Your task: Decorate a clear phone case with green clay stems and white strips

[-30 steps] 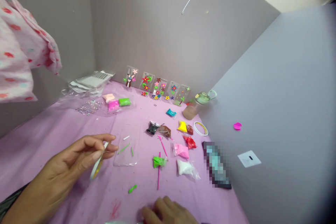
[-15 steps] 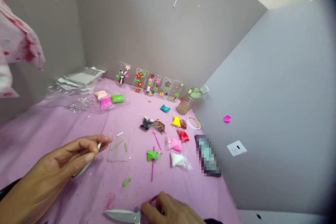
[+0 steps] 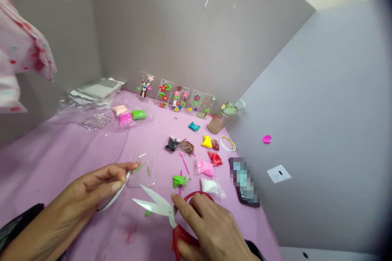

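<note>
My left hand is closed, pinching a thin, curved white strip between thumb and fingers. The strip hangs down below the palm. In my right hand are red-handled scissors, lifted above the table, with the blades spread apart and pointing left. A gap separates the blade tips from the strip. Just past my left fingertips lies a clear phone case, with two thin green pieces and a short white piece on it. A green lump is partly hidden behind the blades.
Soft clay packets, including green, white and pink, lie beyond my right hand. A phone, a tape roll and a lidded jug line the right side. Decorated cases lean against the wall.
My right hand has raised the scissors off the table, and their blades have spread. My left hand has shifted slightly right with the white strip, of which more now shows.
</note>
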{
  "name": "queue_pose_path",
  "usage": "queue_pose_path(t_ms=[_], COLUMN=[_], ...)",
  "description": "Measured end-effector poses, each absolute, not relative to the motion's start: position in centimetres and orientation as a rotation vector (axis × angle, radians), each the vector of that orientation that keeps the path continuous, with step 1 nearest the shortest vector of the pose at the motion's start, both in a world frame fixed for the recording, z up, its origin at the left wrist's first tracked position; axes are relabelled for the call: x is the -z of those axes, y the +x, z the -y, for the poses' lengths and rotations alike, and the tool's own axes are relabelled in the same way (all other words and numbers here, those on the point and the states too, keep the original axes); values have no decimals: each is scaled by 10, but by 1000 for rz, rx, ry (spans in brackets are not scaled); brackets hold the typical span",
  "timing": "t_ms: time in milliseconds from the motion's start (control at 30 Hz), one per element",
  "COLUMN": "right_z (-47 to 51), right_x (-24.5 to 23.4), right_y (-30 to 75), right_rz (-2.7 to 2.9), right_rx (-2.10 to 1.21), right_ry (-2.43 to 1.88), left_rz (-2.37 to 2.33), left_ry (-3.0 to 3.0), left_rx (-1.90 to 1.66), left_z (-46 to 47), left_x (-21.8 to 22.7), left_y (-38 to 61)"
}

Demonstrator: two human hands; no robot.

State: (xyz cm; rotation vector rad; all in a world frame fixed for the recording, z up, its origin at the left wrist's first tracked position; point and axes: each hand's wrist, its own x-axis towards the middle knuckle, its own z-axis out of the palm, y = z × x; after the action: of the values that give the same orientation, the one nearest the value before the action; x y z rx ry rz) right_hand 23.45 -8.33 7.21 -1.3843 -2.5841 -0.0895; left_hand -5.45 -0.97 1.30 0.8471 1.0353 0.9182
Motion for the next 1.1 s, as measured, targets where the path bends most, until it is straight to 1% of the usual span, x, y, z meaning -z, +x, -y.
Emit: queue_pose_path(t_ms=[100, 233, 567, 833, 933, 1033, 1100], right_z=[77, 70, 61, 59, 66, 76, 79], right_x=[-74, -78, -82, -82, -74, -56, -48], right_y=[227, 217, 206, 206, 207, 211, 213], right_rz=[2539, 2537, 2630, 2668, 2697, 2761, 2850], right_rx=[149, 131, 67, 112, 33, -145, -272], right_ry=[-1337, -1348, -1368, -1327, -1362, -1378, -1306], left_rz=[-957, -920, -902, -889, -859, -858, -898], left_ry=[834, 833, 841, 809, 722, 713, 754], left_rx=[-866, -885, -845, -828, -883, -921, -939], left_z=[10, 13, 14, 14, 11, 8, 7], left_x=[-20, -24, -28, -25, -17, -10, -10], left_y=[-51, -47, -43, -47, -56, -63, -64])
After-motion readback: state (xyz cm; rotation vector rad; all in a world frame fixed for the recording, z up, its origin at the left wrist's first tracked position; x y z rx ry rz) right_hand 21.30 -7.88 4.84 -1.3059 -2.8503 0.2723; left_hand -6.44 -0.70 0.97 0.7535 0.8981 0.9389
